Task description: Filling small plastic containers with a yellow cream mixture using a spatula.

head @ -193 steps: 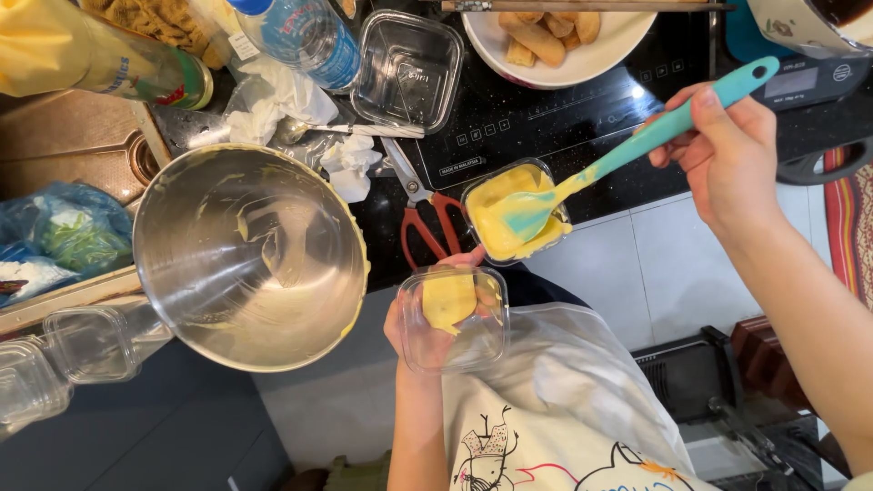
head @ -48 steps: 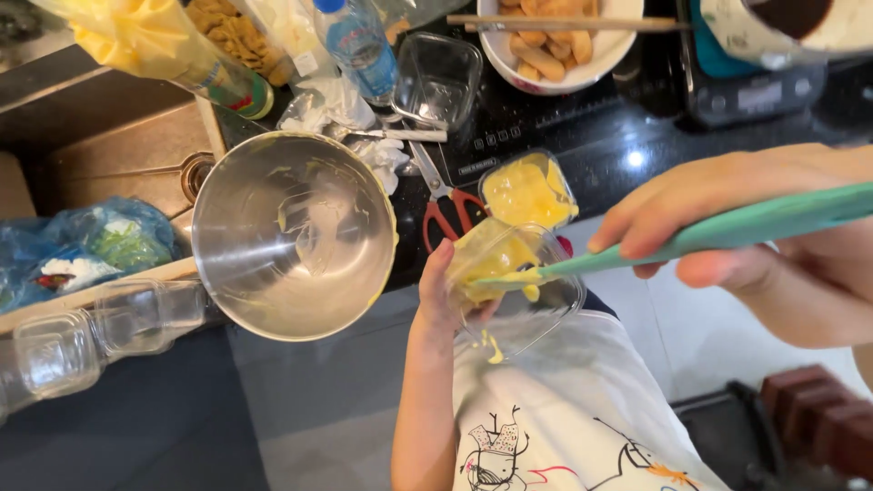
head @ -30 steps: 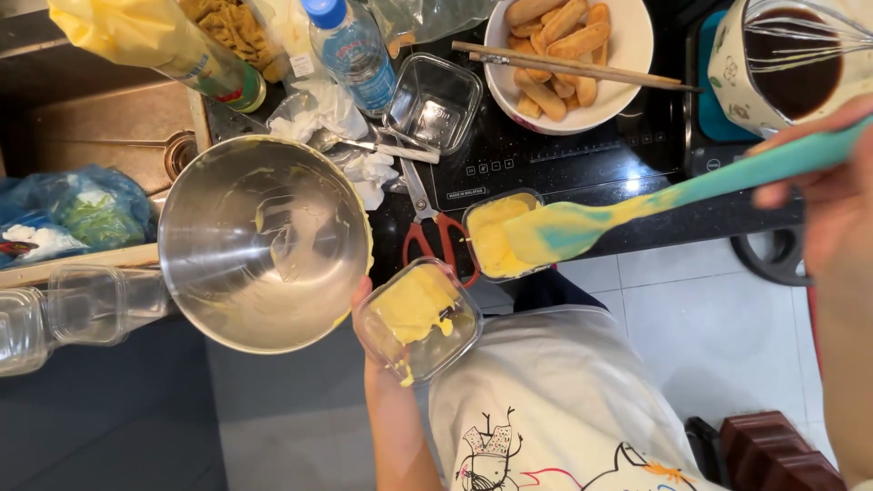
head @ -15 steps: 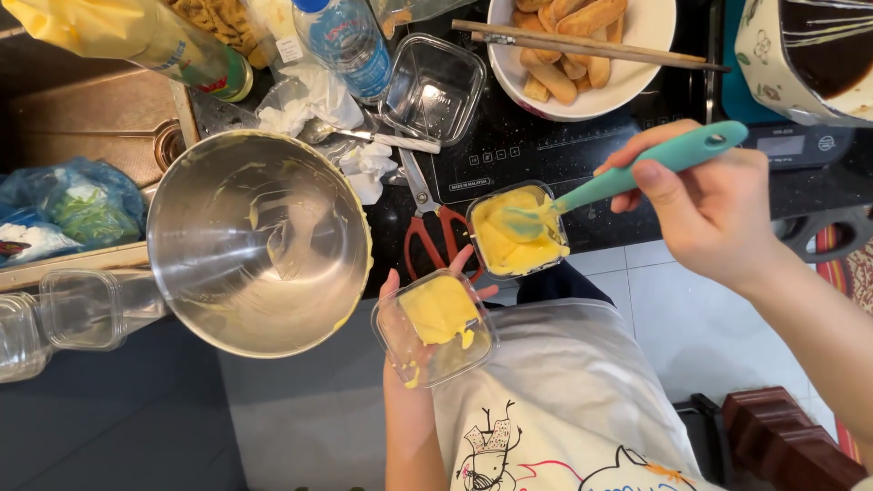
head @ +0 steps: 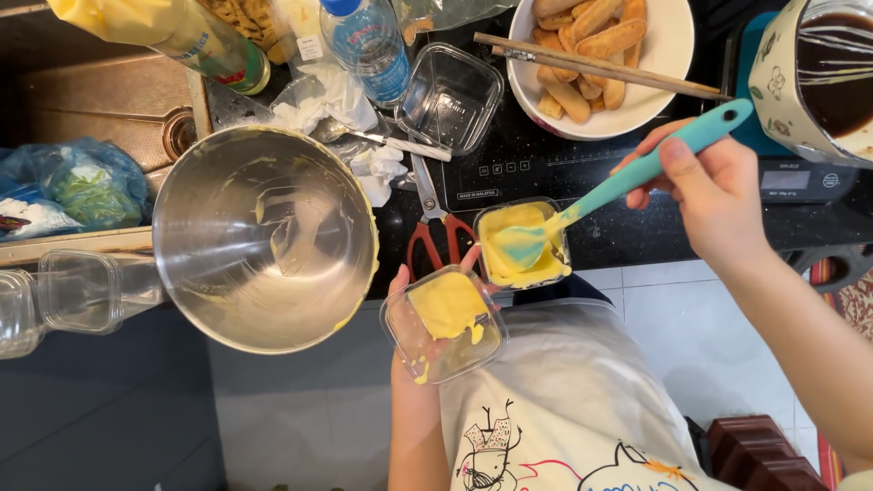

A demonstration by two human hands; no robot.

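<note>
Beside the emptied steel mixing bowl (head: 264, 238), your left hand (head: 420, 364) cups a part-filled clear plastic tub (head: 444, 323); right hand (head: 718, 195), fingers closed round the teal silicone spatula (head: 618, 186), levels the full tub (head: 523, 244)

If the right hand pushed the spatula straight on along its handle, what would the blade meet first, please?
The right hand aims the turquoise spatula down-left; its blade already seems to rest in the yellow cream of the filled container, so probably that container's floor.
</note>
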